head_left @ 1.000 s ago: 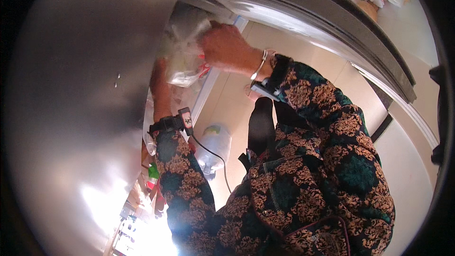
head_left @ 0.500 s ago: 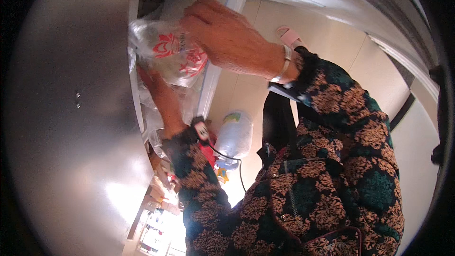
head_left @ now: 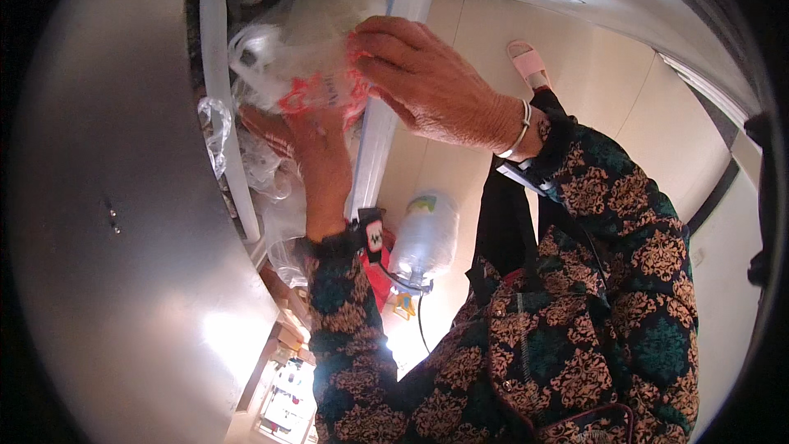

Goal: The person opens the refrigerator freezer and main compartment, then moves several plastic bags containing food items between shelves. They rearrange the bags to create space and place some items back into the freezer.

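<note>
A clear plastic bag with red print bulges up from an open drawer packed with clear plastic bags. At its right side my right hand pinches the film between thumb and fingers. Low on the bag, my left hand holds it, fingers reaching left along its underside; the thumb is mostly hidden. Crumpled clear bags lie beside and below the left hand. Another loop of clear film hangs over the drawer's left rim.
A smooth grey metallic panel fills the left. The drawer's translucent right edge borders a tiled floor. A large clear bottle with a red item beside it stands near my left forearm. A pink slipper is on a foot at the upper right.
My left hand has shifted right and tucked closer under the bag. My right hand has moved slightly right and down. More of the drawer's left rim shows.
</note>
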Demonstrator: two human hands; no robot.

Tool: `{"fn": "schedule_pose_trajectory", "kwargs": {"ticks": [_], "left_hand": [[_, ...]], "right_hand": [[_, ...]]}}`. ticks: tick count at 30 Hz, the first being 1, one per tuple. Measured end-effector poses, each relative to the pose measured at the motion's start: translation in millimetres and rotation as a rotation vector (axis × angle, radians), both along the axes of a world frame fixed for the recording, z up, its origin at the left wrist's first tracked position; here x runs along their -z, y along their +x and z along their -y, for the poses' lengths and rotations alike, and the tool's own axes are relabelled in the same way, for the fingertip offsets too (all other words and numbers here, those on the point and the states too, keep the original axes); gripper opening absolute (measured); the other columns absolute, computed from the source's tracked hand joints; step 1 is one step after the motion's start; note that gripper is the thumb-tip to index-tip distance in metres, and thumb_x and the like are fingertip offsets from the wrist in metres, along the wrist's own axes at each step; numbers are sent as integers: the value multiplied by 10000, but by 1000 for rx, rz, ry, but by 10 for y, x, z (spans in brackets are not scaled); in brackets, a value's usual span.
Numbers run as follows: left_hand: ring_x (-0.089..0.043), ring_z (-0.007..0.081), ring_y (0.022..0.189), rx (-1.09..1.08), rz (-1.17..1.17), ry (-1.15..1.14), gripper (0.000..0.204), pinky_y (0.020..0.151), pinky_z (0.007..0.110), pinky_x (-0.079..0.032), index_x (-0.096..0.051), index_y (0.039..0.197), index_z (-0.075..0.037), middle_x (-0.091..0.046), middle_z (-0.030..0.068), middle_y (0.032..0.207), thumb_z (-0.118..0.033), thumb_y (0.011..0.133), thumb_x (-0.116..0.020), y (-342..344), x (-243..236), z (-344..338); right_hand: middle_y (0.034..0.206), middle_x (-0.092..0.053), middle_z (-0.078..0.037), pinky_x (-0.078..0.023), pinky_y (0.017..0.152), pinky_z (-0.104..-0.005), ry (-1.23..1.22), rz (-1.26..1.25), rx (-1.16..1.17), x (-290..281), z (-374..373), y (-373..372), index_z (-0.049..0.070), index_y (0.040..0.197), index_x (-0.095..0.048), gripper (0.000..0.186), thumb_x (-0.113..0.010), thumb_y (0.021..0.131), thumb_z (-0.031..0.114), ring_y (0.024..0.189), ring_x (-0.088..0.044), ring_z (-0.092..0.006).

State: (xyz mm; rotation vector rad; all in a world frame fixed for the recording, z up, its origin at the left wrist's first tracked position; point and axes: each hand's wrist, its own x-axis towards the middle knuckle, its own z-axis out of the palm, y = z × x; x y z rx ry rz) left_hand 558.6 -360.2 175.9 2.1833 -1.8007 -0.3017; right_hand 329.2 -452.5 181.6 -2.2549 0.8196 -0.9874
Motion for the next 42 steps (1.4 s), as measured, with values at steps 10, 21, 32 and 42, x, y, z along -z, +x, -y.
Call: {"fn": "schedule_pose_trajectory", "kwargs": {"ticks": [10, 21, 32, 42], "left_hand": [[13, 521, 1467, 109, 18, -105, 808, 1181, 578, -21, -271, 1504, 62, -6, 374, 1582, -445, 970, -601, 31, -27, 84], [-403, 323, 1394, -353, -477, 64, 589, 1161, 428, -311, -426, 1454, 18, -421, 206, 1501, -136, 934, -656, -139, -1139, -372], [-590, 339, 1213, -894, -2125, 278, 591, 1037, 480, -460, -383, 1468, 43, -529, 225, 1418, -340, 1029, -481, -995, -1099, -849], [-467, 297, 1384, -1013, -2186, -363, 417, 1175, 444, -375, -487, 1396, 14, -523, 189, 1445, -100, 995, -459, -876, -953, -566]], "right_hand": [[1252, -577, -115, -471, 1002, -431, 156, 265, -11, -86, -14, 87, 54, 1168, -611, 444, -725, 752, -55, 1228, -523, -329], [927, -645, -143, -519, 741, -392, 764, 276, 173, -299, -108, -35, 21, 1001, -573, 119, -636, 921, 82, 847, -652, -298], [1010, -564, -102, -593, 785, -306, 1424, 577, -23, -672, -124, -171, 22, 1082, -366, 244, -586, 978, 36, 886, -677, -151], [870, -617, -134, -564, 673, -305, 1291, 686, -58, -631, 5, 183, 15, 985, -374, 155, -526, 992, 43, 777, -721, -202]]}}
